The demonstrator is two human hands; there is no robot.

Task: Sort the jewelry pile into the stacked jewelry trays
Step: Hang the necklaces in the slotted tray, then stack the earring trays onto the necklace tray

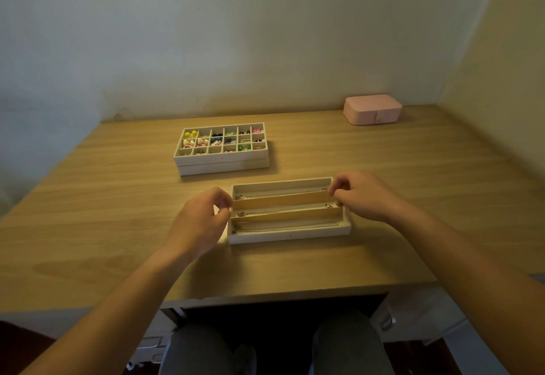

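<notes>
A white necklace tray with three long lanes lies on the desk in front of me, and a thin chain lies in each lane. My left hand is at the tray's left end, with curled fingers and thumb pinching at its left wall. My right hand is at the right end, its curled fingertips on the rim by the middle lane. Behind and to the left stands a stack of white trays. The stack's top tray has many small compartments with colourful earrings and rings.
A shut pink jewelry box sits at the back right of the wooden desk, near the wall. The desk's front edge runs just above my knees. Walls close in behind and on the right.
</notes>
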